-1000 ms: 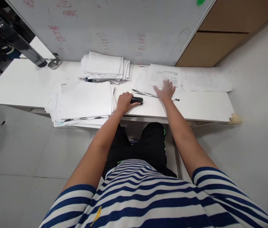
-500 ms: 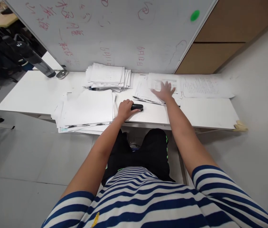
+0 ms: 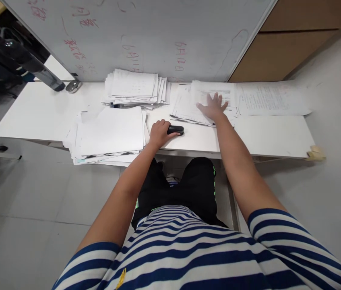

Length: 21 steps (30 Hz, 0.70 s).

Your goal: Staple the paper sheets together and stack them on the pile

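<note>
My left hand (image 3: pixel 159 133) is wrapped round a black stapler (image 3: pixel 176 129) resting on the white desk (image 3: pixel 185 143); its front end sticks out to the right of my fingers. With fingers spread, my right hand (image 3: pixel 214 108) presses flat on a pile of printed papers (image 3: pixel 185 102) at the back right. Left of my left hand lies a large stack of white sheets (image 3: pixel 112 131), overhanging the desk's front edge. Behind it sits another stack of papers (image 3: pixel 135 85).
Written in red, a whiteboard (image 3: pixel 152 36) rises along the back edge. A dark bottle (image 3: pixel 28 60) leans beside a computer mouse (image 3: pixel 73 85) at the back left. One curled printed sheet (image 3: pixel 271 98) lies at the right, near the wall (image 3: pixel 336 133).
The camera view has tilted down and shifted slightly. My left hand stays on the stapler, and my right hand stays spread on the papers.
</note>
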Tool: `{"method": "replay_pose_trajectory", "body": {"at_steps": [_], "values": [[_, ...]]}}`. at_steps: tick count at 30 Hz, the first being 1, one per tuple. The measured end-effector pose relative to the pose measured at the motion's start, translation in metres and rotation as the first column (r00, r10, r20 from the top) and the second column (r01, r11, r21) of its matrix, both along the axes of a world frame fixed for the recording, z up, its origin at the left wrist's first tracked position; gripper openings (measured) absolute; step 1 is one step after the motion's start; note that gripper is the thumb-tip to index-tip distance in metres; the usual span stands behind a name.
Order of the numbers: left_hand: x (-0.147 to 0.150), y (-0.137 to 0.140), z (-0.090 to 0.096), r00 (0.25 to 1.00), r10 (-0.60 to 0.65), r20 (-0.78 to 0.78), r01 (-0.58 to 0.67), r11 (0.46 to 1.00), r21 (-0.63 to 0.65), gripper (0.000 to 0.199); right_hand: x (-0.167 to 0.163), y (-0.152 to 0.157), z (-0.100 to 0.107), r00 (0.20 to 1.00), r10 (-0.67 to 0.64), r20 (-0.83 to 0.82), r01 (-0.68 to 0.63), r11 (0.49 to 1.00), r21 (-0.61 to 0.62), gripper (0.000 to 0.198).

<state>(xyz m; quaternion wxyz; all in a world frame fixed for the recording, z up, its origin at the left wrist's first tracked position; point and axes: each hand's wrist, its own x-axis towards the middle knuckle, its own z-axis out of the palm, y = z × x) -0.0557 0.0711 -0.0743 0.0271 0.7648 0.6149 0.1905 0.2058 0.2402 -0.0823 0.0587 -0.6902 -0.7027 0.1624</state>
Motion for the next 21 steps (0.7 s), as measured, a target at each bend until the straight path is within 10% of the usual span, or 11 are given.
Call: {"method": "replay_pose_trajectory", "body": {"at_steps": [21], "values": [[-0.001,0.000,-0.001,1.000,-0.008,0.008,0.008,1.000,-0.008,0.050,0.003,0.011,-0.019,0.999,0.009,-0.040,-0.005,0.995,0.103,0.071]]}}
